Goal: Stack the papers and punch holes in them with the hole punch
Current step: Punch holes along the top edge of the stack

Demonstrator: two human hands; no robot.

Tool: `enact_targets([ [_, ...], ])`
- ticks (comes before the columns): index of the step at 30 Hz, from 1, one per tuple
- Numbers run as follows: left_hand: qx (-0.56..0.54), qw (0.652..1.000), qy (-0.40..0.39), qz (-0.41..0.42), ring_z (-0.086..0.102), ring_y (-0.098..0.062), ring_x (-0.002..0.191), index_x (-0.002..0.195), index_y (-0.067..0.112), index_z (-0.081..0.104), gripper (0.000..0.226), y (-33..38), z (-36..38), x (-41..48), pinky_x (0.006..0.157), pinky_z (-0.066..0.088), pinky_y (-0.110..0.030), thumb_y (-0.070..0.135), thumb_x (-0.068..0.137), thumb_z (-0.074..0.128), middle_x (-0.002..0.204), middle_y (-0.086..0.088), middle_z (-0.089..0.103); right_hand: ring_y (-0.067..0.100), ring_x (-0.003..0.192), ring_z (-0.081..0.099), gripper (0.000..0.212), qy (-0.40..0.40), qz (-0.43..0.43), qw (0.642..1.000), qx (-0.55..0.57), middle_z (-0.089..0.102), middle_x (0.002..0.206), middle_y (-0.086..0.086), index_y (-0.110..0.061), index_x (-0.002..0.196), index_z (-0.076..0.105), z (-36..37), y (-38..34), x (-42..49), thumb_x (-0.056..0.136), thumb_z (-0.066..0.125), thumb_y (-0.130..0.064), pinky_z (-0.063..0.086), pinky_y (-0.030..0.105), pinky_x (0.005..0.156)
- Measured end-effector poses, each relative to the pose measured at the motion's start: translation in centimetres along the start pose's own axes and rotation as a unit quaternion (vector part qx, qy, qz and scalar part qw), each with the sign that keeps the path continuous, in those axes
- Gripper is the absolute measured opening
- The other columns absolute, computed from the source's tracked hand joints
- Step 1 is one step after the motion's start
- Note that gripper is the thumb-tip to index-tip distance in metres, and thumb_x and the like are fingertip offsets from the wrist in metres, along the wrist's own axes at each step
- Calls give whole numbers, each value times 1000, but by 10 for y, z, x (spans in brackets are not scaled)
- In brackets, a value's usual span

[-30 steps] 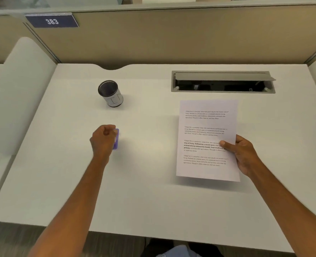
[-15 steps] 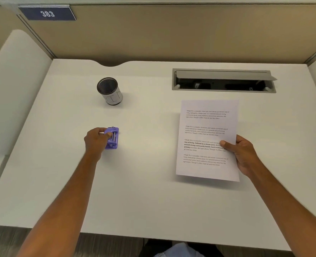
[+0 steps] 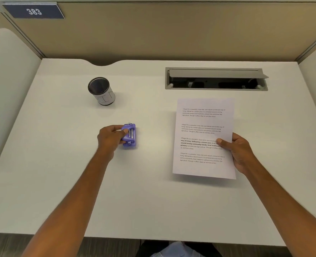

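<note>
A small purple hole punch (image 3: 130,135) rests on the white desk (image 3: 153,201), left of centre, its metal parts facing up. My left hand (image 3: 111,138) grips its left side, thumb on top. To the right, white printed papers (image 3: 203,138) are lifted a little off the desk, casting a shadow under the near edge. My right hand (image 3: 236,151) pinches their right edge, thumb on the text. I cannot tell how many sheets there are.
A dark mesh pen cup (image 3: 101,91) stands at the back left. An open cable tray (image 3: 216,79) is sunk into the desk at the back right. Beige partition walls enclose the desk; a sign reading 383 (image 3: 33,11) hangs at upper left.
My left hand, which covered the punch as a fist, has turned so the punch shows, its metal parts facing up. The papers and right hand have stayed put.
</note>
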State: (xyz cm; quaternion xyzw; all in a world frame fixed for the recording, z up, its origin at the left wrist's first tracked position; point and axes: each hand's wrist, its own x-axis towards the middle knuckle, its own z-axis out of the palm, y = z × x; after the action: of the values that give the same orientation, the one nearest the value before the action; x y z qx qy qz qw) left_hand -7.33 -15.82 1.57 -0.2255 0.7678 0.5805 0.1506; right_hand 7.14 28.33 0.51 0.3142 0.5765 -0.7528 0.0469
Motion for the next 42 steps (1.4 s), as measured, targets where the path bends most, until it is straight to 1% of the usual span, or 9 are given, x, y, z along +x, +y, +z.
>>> enact_targets([
  [6, -26, 998, -54, -2, 78, -28, 87, 118, 0, 80, 24, 14, 60, -23, 85, 68, -41, 8, 95, 83, 103, -20, 81, 33, 106, 83, 37, 2, 0, 1000, 8, 83, 125, 11, -16, 124, 80, -15, -3, -2, 89, 85, -3, 69, 39, 78],
  [11, -30, 997, -78, 2, 79, -25, 82, 114, 2, 81, 20, 19, 104, -38, 76, 70, -33, 9, 95, 84, 99, -19, 81, 35, 109, 82, 42, 8, 4, 1000, 3, 82, 128, 11, -16, 128, 79, -30, -3, -2, 88, 87, -6, 69, 43, 83],
  [15, -31, 996, -82, -10, 79, -26, 81, 109, 5, 82, 16, 16, 133, -46, 84, 70, -42, 10, 94, 84, 96, -18, 82, 35, 109, 82, 41, 13, 7, 1000, -2, 82, 127, 10, -18, 127, 80, -42, -5, -3, 88, 87, -7, 69, 42, 81],
  [19, -19, 996, -80, -19, 80, -24, 78, 109, 8, 82, 17, 11, 156, -52, 83, 71, -42, 12, 93, 85, 97, -16, 84, 34, 106, 83, 41, 17, 11, 1000, -4, 83, 125, 10, -15, 129, 79, -52, -6, -4, 89, 86, -5, 69, 41, 80],
  [23, -7, 995, -91, -26, 80, -22, 75, 103, 14, 82, 12, 5, 171, -58, 76, 71, -36, 12, 92, 87, 96, -14, 85, 34, 105, 83, 41, 18, 18, 1000, -6, 83, 124, 10, -14, 129, 78, -60, -4, -3, 91, 84, -3, 69, 41, 79],
  [25, -3, 995, -97, -28, 80, -22, 76, 98, 17, 81, 10, 4, 175, -61, 78, 71, -37, 13, 92, 87, 95, -14, 85, 35, 106, 82, 40, 19, 22, 1000, -10, 83, 124, 10, -15, 129, 78, -63, -2, -2, 91, 84, -3, 70, 42, 80],
  [32, 1, 994, -105, -38, 81, -23, 76, 108, 11, 82, 16, -1, 184, -67, 86, 71, -47, 12, 92, 86, 98, -15, 86, 33, 104, 83, 39, 23, 32, 999, -11, 84, 123, 9, -16, 125, 80, -69, 6, 3, 89, 85, -3, 69, 40, 77],
  [37, -2, 994, -107, -33, 83, -22, 76, 107, 13, 81, 17, -1, 183, -69, 84, 71, -44, 18, 91, 87, 98, -14, 87, 32, 101, 84, 37, 17, 38, 999, -16, 85, 120, 7, -18, 123, 81, -66, 8, 6, 89, 85, -3, 69, 39, 74],
  [42, 21, 997, -74, 7, 85, -28, 88, 109, 14, 79, 28, -4, 180, -69, 87, 71, -43, 29, 89, 91, 97, -10, 85, 30, 96, 85, 33, 16, 42, 999, -20, 86, 116, 6, -19, 116, 82, -60, 10, 9, 89, 86, -2, 68, 36, 69],
])
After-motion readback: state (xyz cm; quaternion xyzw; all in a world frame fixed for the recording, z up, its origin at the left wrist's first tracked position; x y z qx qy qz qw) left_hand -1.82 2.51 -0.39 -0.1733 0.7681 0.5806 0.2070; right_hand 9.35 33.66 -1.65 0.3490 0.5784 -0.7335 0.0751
